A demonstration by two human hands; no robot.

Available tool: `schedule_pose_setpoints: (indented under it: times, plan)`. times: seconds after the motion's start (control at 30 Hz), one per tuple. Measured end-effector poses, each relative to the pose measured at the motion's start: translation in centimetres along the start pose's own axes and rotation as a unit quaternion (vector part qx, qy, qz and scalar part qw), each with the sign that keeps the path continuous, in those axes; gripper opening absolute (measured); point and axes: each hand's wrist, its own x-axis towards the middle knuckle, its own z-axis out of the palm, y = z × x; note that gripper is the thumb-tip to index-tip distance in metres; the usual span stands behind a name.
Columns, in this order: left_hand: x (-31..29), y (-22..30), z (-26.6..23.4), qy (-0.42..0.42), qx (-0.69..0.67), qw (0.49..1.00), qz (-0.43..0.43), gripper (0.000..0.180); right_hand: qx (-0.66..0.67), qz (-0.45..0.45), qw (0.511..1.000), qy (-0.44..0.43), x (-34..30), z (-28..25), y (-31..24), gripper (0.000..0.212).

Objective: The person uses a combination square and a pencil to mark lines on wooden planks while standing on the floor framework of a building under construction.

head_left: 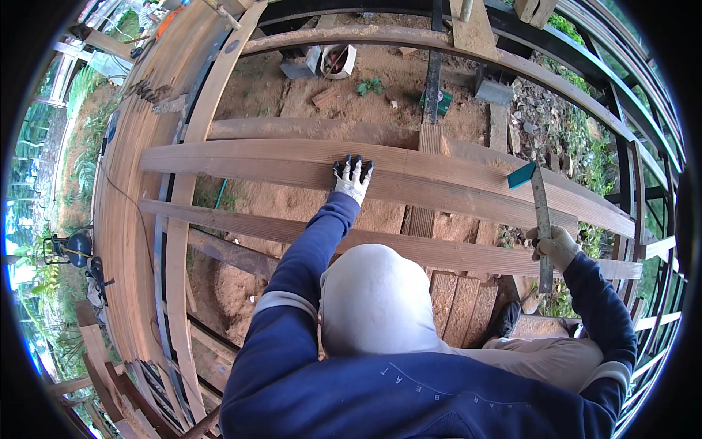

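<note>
My left hand [353, 181], in a white glove with dark fingertips, lies flat with fingers spread on a long brown wooden board [256, 157]. The board has fine grooves and runs across the frame from left to right. My right hand [560, 249], in a pale glove, is closed around the metal blade of a try square [541, 201]. Its teal stock [521, 175] is at the far end, over the right part of the board. A narrower board [453, 246] runs across nearer to me, beneath my left forearm. My bent knee [374, 300] rises between my arms.
Stacked long planks [121, 219] run along the left side. Dark metal beams [433, 66] and cross timbers form an open frame over bare soil [270, 95]. Beyond lie an open white container [338, 61] and a green box [443, 102]. Railing bars curve along the right.
</note>
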Motion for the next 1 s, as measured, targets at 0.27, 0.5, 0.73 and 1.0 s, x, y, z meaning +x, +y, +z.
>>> schedule_pose_setpoints:
  times: [0.27,0.5,0.73,1.0]
  plan:
    - [-1.2,-0.5,-4.0,-0.066,-0.05,0.995,0.049,0.074,-0.01,0.009,1.0,-0.005,-0.6,0.6,-0.5,0.029]
    - [-2.5,1.5,-7.8,-0.158,-0.091,0.979,0.089,0.079,-0.004,-0.028,0.999,0.034,-1.3,0.8,-2.3,0.028]
    - [0.1,4.6,-11.1,-0.159,-0.188,0.957,0.152,0.069,0.066,-0.06,0.996,0.025,-0.5,1.3,-2.4,0.034]
    - [1.7,6.6,-13.2,-0.19,-0.275,0.923,0.191,0.07,0.167,-0.001,0.986,-0.018,-1.8,5.0,-3.9,0.031]
